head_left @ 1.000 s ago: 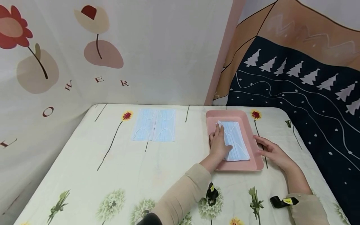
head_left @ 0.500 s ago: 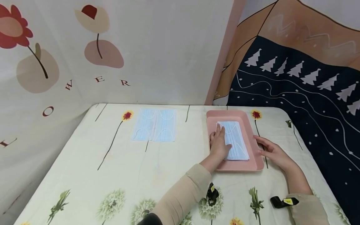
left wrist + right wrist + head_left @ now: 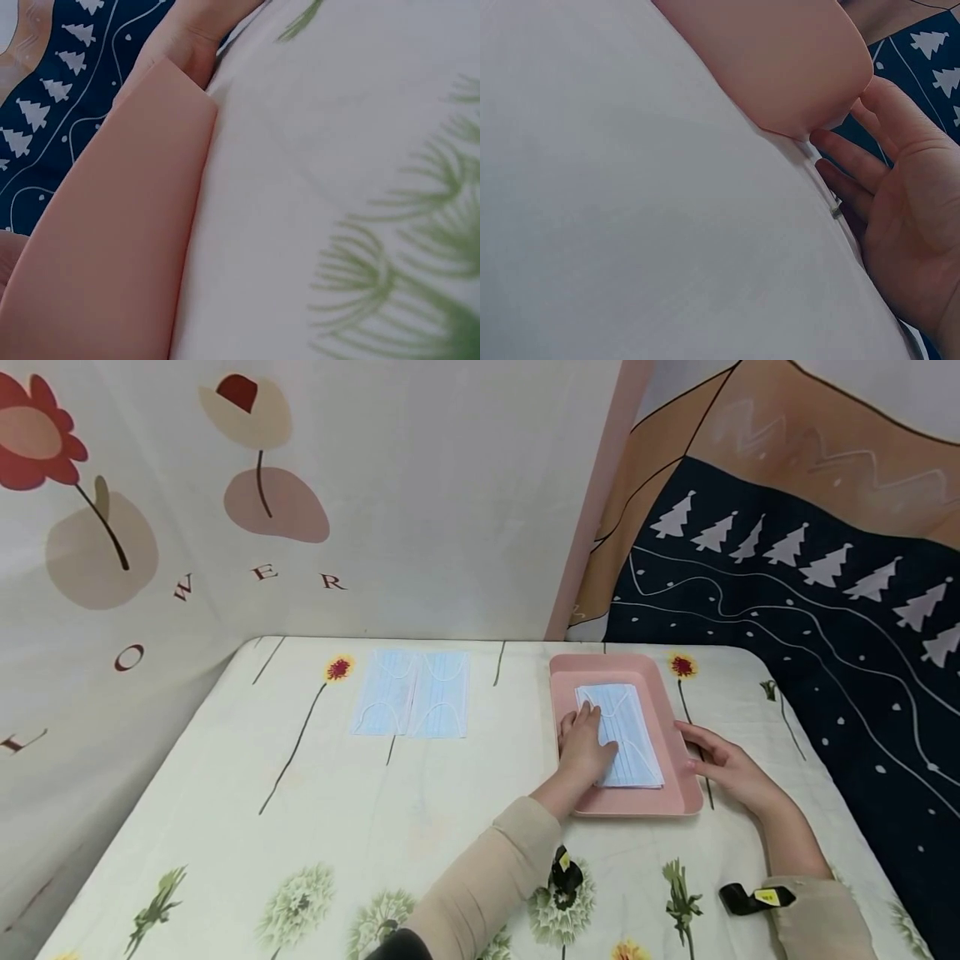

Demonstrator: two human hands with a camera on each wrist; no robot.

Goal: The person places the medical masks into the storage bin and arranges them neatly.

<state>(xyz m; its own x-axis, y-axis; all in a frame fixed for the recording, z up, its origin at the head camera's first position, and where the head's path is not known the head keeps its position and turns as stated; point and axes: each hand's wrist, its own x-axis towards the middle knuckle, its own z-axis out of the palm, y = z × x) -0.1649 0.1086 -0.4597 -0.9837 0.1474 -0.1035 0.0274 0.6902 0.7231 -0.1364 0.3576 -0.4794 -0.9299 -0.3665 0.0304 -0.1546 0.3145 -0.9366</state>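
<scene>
Mask stack (image 3: 635, 739) partly out of sight behind the left grip (image 3: 587, 748).

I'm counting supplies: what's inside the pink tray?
A light-blue pleated mask lies in the pink tray, apparently atop others. The left hand covers part of its left side; whatever lies beneath is hidden, preventing a count.

Head cam looks forward and down from well back, covering most of the tabletop (image 3: 465, 793). Both wrist cams sit low, right up close outside the pink tray (image 3: 611, 669); the right one gets fingers (image 3: 855, 160) too. Tray's in all three views.
</scene>
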